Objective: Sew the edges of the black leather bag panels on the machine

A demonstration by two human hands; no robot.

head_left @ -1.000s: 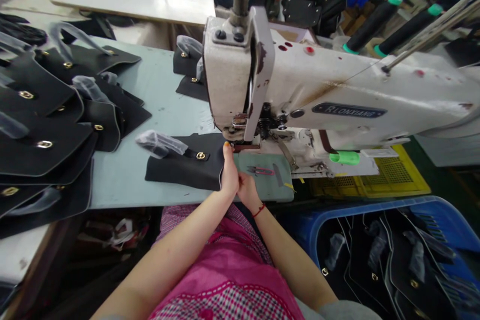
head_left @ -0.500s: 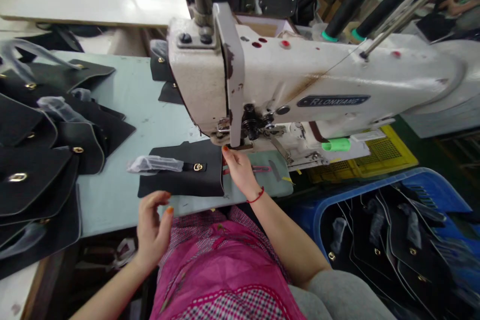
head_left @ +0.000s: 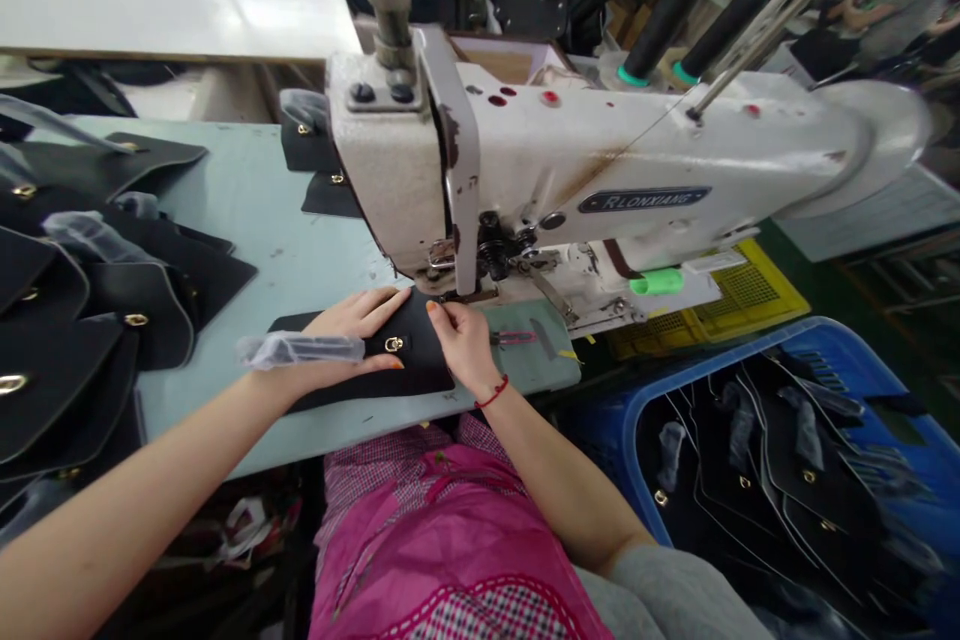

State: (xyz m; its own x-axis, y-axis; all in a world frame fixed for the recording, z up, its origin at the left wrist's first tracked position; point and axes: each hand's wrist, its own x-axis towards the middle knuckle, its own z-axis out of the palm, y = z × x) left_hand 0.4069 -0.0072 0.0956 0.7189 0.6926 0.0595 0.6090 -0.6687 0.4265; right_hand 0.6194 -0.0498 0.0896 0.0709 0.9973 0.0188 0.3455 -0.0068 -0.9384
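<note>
A black leather bag panel [head_left: 420,345] with a gold clasp [head_left: 394,344] lies on the sewing machine bed, its far right corner by the presser foot. My left hand [head_left: 360,320] rests flat on it, fingers stretched out and thumb apart. The plastic-wrapped handle [head_left: 300,350] of the panel passes over the back of that hand. My right hand [head_left: 466,345] is closed at the panel's right edge, its thumb on top near the presser foot. The white sewing machine [head_left: 525,140] stands just beyond both hands. Small pink-handled snips [head_left: 516,337] lie right of my right hand.
Several black bag pieces [head_left: 142,290] with wrapped handles are piled on the left of the table [head_left: 262,240]. A blue basket [head_left: 637,420] with more pieces stands at lower right. Behind it is a yellow crate [head_left: 772,295]. A person [head_left: 907,10] sits far back right.
My left hand has moved from the table's front edge onto the panel, beneath its handle. The panel's right edge has turned slightly; my right hand stays beside the presser foot.
</note>
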